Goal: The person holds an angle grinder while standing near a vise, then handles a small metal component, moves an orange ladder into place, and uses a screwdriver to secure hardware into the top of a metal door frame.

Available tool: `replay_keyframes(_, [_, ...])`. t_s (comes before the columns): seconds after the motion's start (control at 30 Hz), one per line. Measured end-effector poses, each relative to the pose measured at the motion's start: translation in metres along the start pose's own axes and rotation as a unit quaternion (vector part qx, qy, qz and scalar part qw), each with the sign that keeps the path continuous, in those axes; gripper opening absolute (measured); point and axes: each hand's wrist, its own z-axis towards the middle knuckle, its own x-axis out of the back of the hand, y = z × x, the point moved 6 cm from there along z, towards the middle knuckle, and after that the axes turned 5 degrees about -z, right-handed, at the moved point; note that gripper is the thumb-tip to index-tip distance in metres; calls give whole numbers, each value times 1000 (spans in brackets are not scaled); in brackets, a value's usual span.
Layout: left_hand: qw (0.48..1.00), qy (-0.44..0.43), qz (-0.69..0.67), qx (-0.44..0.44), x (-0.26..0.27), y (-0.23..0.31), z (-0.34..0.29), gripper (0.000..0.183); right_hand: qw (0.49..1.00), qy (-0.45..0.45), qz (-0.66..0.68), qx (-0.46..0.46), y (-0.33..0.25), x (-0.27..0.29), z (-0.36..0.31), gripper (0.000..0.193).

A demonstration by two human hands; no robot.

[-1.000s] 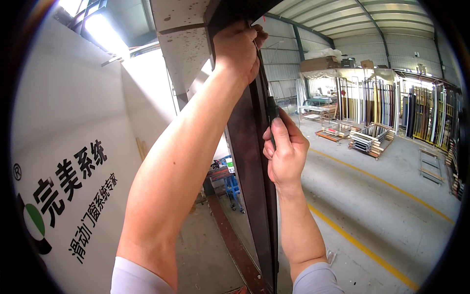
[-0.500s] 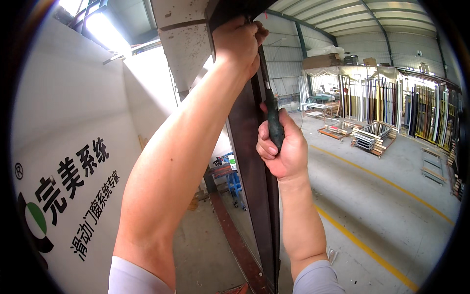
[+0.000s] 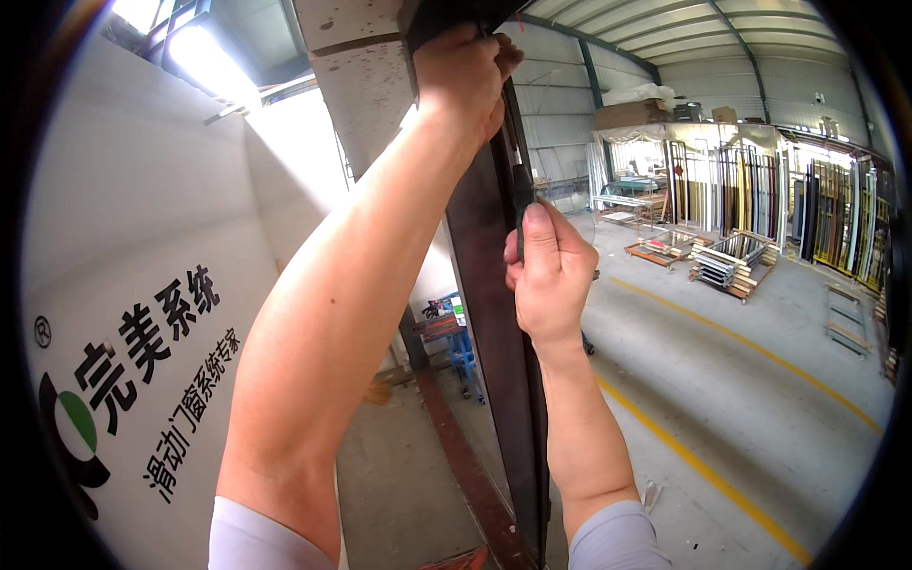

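My right hand [image 3: 556,271] is wrapped round the handle of a screwdriver [image 3: 523,186], its thumb lying along the upper end. The dark handle is mostly covered by the fingers, and the shaft points up along a dark brown metal frame [image 3: 486,294]. Above it, my left hand [image 3: 461,81] is raised to the top of that upright frame, fingers curled and pressed together. What the left fingers grip, if anything, is hidden, as is the screwdriver's tip behind them.
A white wall with dark lettering [image 3: 142,342] stands at the left. Beyond the frame at right are racks of upright profiles [image 3: 746,190] and a low stack of frames [image 3: 731,266] on the grey floor. A blue trolley [image 3: 463,353] shows behind the frame.
My right hand has shifted its grip on the screwdriver: the thumb now lies over the handle, which is more covered. The left hand stays at the frame's top.
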Motion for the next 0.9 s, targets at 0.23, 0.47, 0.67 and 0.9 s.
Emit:
replay_keyframes(0.23, [1000,10,3,4,-4,3,-3,26,868,160,-348,316,-30,-2,-12,34])
replay_keyframes(0.47, [1000,-6,-7,10,-6,2,0,30,941,27,247,-232,12,17,-31,29])
replay_keyframes(0.67, [999,-28,-27,18,-7,-5,4,29,975,95,194,58,6,11,-23,24])
replay_keyframes(0.9, [1000,-6,2,31,-3,1,2,37,937,25,300,-176,20,12,-37,27])
